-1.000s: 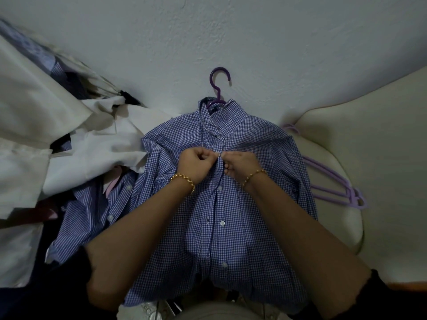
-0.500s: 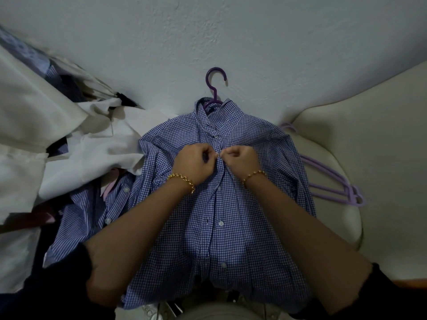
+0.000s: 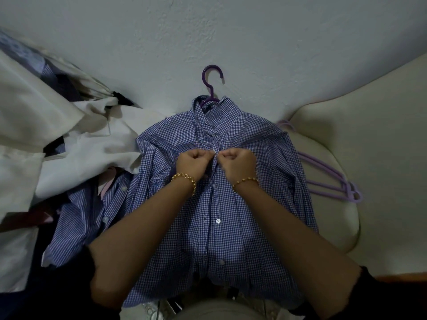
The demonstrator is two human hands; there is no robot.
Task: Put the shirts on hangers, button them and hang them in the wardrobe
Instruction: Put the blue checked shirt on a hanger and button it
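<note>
Pale plaster wall behind. At frame centre, blue checked shirt laid flat, already on a purple hanger. Buttoning in hand: left hand and right hand side by side, pinching the placket at chest height. Next, likely the button below, apparently unfastened. Spare hangers right, heaped shirts left.

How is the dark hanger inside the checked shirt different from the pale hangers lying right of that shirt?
The dark hanger is deep purple; the pale hangers are lilac. The dark hanger carries the checked shirt, so only its hook and neck show; the pale hangers are bare. The dark hanger is single; the pale hangers lie stacked on a cream cushion. Both are purple.
</note>
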